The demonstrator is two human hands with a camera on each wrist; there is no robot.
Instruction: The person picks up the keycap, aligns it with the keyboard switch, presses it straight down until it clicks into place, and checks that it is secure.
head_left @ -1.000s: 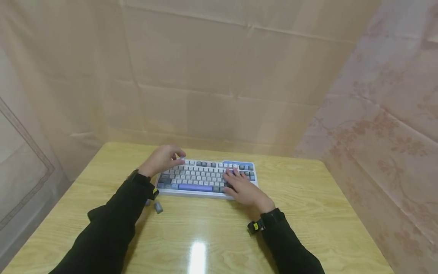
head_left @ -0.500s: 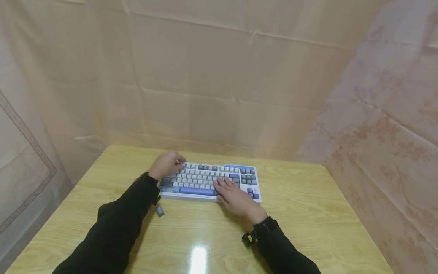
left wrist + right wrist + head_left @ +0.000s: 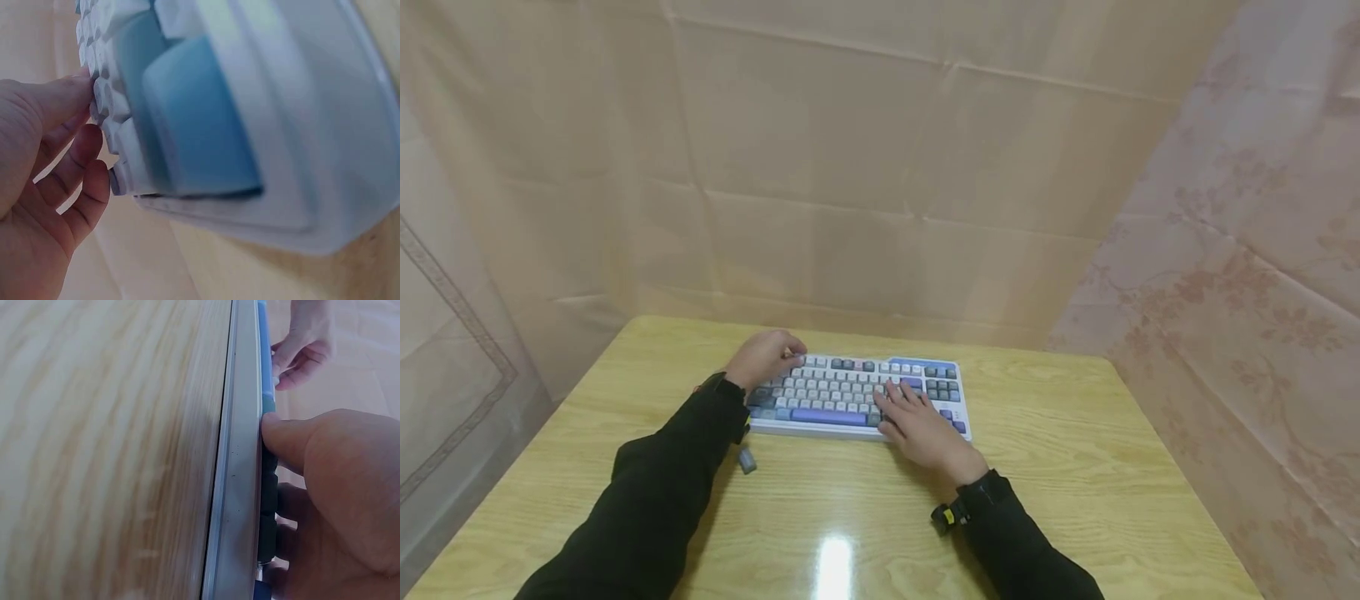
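Observation:
A white keyboard (image 3: pixel 816 427) with white, grey and blue keycaps and a purple space bar (image 3: pixel 829 417) lies on the table. At its far left corner my left hand (image 3: pixel 763 358) pinches a small pale keycap (image 3: pixel 275 380) between thumb and fingers, mostly hidden by the fingers in the head view. The left wrist view shows that hand's thumb against the white keys (image 3: pixel 114 103), other fingers curled beside the edge. My right hand (image 3: pixel 925 429) rests on the keyboard's right part, fingers spread over the keys and thumb on a dark key near the front rim.
A loose grey keycap (image 3: pixel 747 460) lies on the wooden table (image 3: pixel 1045 450) in front of the keyboard's left end, near my left sleeve. A beige cloth (image 3: pixel 865 208) hangs behind the table and a flowered one (image 3: pixel 1247 283) on the right.
My right hand has shifted a little left across the keys, uncovering the purple keys at the right end. My left fingers have come down at the corner. A purple piece by the left sleeve is now hidden.

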